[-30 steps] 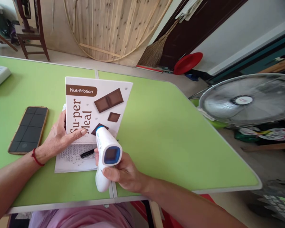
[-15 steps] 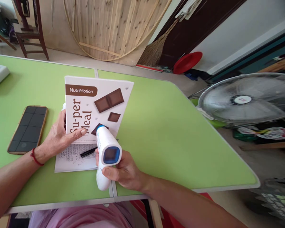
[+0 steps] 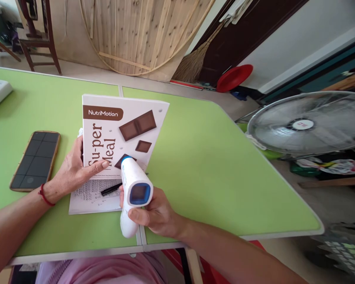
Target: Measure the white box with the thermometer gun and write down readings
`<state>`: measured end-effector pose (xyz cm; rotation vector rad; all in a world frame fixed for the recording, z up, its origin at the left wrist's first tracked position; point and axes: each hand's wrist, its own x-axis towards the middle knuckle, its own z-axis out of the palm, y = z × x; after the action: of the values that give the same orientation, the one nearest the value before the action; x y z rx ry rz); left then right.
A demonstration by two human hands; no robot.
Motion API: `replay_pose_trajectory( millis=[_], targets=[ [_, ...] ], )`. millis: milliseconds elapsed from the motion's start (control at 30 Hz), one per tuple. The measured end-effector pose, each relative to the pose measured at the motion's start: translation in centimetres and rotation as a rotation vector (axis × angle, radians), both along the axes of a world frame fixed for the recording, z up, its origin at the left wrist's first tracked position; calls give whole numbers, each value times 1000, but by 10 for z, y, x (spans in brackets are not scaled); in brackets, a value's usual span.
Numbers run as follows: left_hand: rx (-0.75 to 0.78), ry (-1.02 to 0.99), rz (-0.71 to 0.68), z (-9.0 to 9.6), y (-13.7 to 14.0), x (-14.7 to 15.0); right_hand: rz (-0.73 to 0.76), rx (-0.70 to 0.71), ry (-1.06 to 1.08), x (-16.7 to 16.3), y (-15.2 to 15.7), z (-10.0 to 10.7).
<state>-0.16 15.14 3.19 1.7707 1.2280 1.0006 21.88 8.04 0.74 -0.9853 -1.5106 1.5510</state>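
White box (image 3: 126, 130) marked "Su-per Meal" is held up by the left hand (image 3: 72, 169) above the green table (image 3: 213, 169), front turned to the camera; whether its lower edge is rested on anything can't be told. Left thumb is pressed flat on the box front, other fingers mostly hidden behind its left edge. White thermometer (image 3: 136, 177) is gripped by the right hand (image 3: 159, 213), fingers wrapped round the handle, thumb laid on the near side. Its blue tip (image 3: 126, 158) is aimed at the box front; contact can't be told. Written paper (image 3: 90, 203) is partly covered by the box, with a black pen (image 3: 111, 189) laid on it. Phone (image 3: 35, 161) is placed left of the left hand. Red bracelet (image 3: 43, 195) is worn on the left wrist.
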Motion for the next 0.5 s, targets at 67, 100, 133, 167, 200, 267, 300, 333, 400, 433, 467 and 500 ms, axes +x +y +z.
replay_pose_trajectory(
  millis=[67,100,133,167,200,267,300,333,400,433,467,500],
  targets=[
    [-7,2,-4,0,0,0,-5,-8,-3,0,0,0],
    [-10,1,-4,0,0,0,-6,-12,-4,0,0,0],
    [-11,-3,-5,0,0,0,-6,-14,-5,0,0,1],
    [-10,-11,-4,1,-1,0,-6,-16,-6,0,0,1],
    [-7,-21,-3,1,-1,0,-6,-17,-8,0,0,1],
    [-8,-40,4,2,-1,1,-7,-19,-13,0,0,2],
    [-13,-46,7,2,-2,1,-7,-20,-13,0,0,2],
    [-17,-49,11,2,-2,1,-7,-22,-11,0,0,3],
    [-25,-51,11,2,-2,0,-5,-26,-5,0,1,3],
    [-25,-50,9,2,-1,0,-3,-27,-1,0,1,3],
    [-23,-44,6,1,-1,0,-1,-26,2,-1,1,3],
    [-19,-32,3,1,-1,-1,2,-24,4,-1,1,3]
  ],
)
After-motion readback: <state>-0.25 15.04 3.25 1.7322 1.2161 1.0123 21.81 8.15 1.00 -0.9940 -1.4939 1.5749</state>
